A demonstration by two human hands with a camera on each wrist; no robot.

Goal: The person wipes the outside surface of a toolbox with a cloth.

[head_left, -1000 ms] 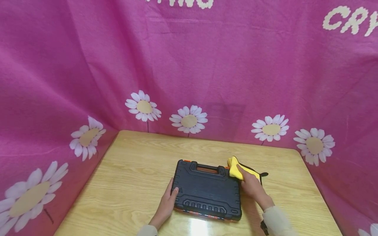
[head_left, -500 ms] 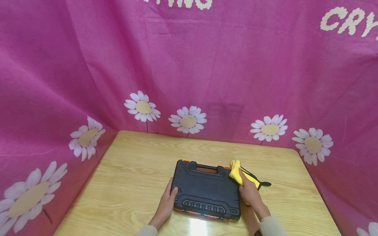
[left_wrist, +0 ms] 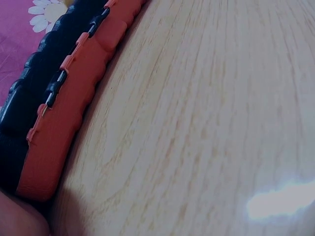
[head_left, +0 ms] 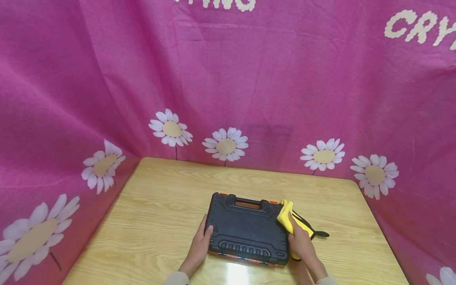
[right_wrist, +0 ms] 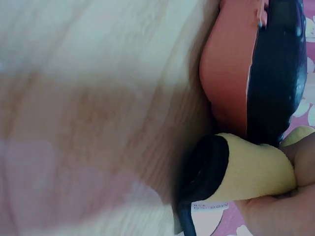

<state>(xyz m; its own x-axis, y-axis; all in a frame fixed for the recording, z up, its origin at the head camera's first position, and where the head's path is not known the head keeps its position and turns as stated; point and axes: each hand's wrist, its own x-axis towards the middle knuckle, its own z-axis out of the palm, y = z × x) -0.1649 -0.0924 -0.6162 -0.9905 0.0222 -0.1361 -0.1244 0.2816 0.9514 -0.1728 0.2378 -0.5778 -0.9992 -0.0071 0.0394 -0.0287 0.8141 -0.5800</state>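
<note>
A black plastic tool case (head_left: 246,229) with an orange underside lies flat on the wooden table, its carry handle (head_left: 247,203) toward the back. My left hand (head_left: 200,245) grips the case's left edge, thumb on the lid; only a bit of that hand shows in the left wrist view, beside the orange lower half (left_wrist: 74,118). At the right edge, my right hand (head_left: 302,241) holds a yellow cloth (head_left: 286,217) with black trim, which overlaps the case's upper right side. The right wrist view shows the bunched cloth (right_wrist: 256,169) against the case's end (right_wrist: 231,69).
Wooden table (head_left: 160,206) surrounds the case. Behind and at both sides hangs a pink curtain (head_left: 228,79) printed with daisies and white letters. A black loop (head_left: 322,234) on the cloth trails to the right over the table. Light glares on the table's front.
My right hand has slid the yellow cloth down the case's right side, toward the front. My left hand keeps its hold on the left edge, and the case lies nearly as before.
</note>
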